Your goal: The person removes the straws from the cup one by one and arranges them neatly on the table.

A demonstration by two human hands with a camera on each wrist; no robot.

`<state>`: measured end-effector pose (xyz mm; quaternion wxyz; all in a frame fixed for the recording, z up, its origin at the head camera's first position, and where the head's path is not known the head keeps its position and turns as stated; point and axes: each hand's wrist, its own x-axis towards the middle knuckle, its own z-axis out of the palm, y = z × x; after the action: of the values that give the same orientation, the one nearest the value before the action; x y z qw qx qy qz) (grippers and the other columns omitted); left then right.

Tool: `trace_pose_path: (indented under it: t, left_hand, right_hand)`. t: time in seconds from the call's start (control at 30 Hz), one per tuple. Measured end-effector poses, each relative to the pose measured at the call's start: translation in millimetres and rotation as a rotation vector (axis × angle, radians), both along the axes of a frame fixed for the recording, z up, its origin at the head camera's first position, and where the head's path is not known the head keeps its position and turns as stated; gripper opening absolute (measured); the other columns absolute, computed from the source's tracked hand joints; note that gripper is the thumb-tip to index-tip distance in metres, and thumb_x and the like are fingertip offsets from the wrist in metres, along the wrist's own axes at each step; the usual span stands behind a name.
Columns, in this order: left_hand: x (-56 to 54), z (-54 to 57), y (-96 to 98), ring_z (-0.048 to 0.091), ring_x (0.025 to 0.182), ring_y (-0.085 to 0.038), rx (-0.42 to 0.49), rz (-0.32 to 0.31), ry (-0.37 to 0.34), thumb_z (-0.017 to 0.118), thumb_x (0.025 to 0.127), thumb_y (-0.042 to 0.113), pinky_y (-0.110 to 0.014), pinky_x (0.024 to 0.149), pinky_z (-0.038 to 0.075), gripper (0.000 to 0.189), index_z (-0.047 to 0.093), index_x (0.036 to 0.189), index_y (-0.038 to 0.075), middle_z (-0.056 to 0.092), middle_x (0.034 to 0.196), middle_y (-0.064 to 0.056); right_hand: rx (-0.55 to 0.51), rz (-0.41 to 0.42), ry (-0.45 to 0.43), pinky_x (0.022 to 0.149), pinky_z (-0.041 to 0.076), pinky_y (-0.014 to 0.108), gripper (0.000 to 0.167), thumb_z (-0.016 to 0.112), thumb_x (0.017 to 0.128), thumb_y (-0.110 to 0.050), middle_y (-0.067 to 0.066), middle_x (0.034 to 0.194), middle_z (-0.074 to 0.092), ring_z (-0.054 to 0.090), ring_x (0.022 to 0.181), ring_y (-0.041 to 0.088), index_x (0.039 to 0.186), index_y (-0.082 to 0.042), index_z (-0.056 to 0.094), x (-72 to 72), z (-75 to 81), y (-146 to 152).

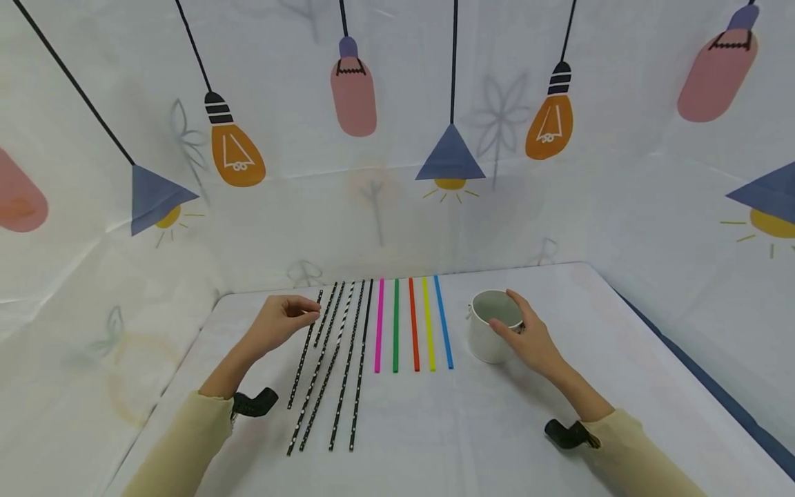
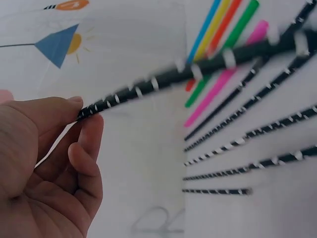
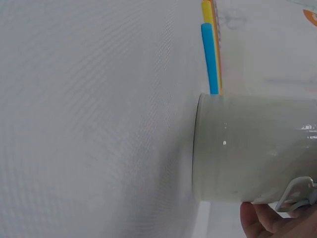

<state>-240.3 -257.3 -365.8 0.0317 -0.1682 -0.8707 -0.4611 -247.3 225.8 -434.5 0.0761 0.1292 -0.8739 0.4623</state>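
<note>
My left hand (image 1: pixel 276 324) pinches a black straw with white spots (image 2: pixel 171 76) between thumb and forefinger, near its far end. In the left wrist view the straw slants from the fingertips up toward the camera. Several more black straws with white marks (image 1: pixel 357 359) lie side by side just right of that hand, one of them short (image 1: pixel 324 320). On the right, my right hand (image 1: pixel 535 339) grips a pale cylindrical cup (image 3: pixel 247 144) from its right side, thumb at the rim. Upright on the table, the cup has a small metal clasp (image 3: pixel 294 193) by the fingers.
Coloured straws lie in a row between the black ones and the cup: pink (image 1: pixel 379 328), green (image 1: pixel 396 328), red (image 1: pixel 413 328), yellow (image 1: pixel 428 328) and blue (image 1: pixel 444 328). A white cloth covers the table (image 1: pixel 422 435). Behind it hangs a lamp-printed curtain (image 1: pixel 397 228).
</note>
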Motion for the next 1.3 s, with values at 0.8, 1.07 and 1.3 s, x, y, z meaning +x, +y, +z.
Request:
trace_pose_path:
  t: [0.8, 1.07, 1.3]
  left_hand:
    - [18.0, -86.3, -44.3, 0.066, 0.081, -0.022, -0.048, 0.035, -0.283, 0.071, 0.090, 0.013, -0.034, 0.070, 0.055, 0.020, 0.072, 0.102, -0.002, 0.069, 0.095, -0.009]
    - [17.2, -90.1, -44.4, 0.067, 0.080, -0.020, -0.080, 0.007, -0.301, 0.073, 0.088, 0.016, -0.031, 0.066, 0.056, 0.020, 0.073, 0.100, 0.000, 0.069, 0.094, -0.007]
    - [11.5, -92.6, -42.7, 0.065, 0.075, -0.019, -0.119, -0.008, -0.276, 0.075, 0.086, 0.014, -0.029, 0.063, 0.055, 0.014, 0.074, 0.096, 0.003, 0.069, 0.089, -0.004]
  right_hand:
    - [-0.003, 0.003, -0.008, 0.092, 0.041, 0.061, 0.077, 0.061, 0.096, -0.037, 0.025, 0.145, 0.037, 0.043, 0.125, 0.043, 0.155, -0.012, 0.019, 1.5, -8.1, 1.9]
    - [-0.003, -0.004, 0.008, 0.092, 0.041, 0.061, 0.077, 0.062, 0.095, -0.037, 0.026, 0.144, 0.039, 0.045, 0.123, 0.043, 0.154, -0.010, 0.021, -0.7, -4.4, -0.7]
    - [0.003, -0.008, -0.002, 0.093, 0.041, 0.061, 0.078, 0.062, 0.095, -0.039, 0.025, 0.145, 0.037, 0.044, 0.125, 0.043, 0.155, -0.013, 0.019, -2.7, -1.5, -0.8]
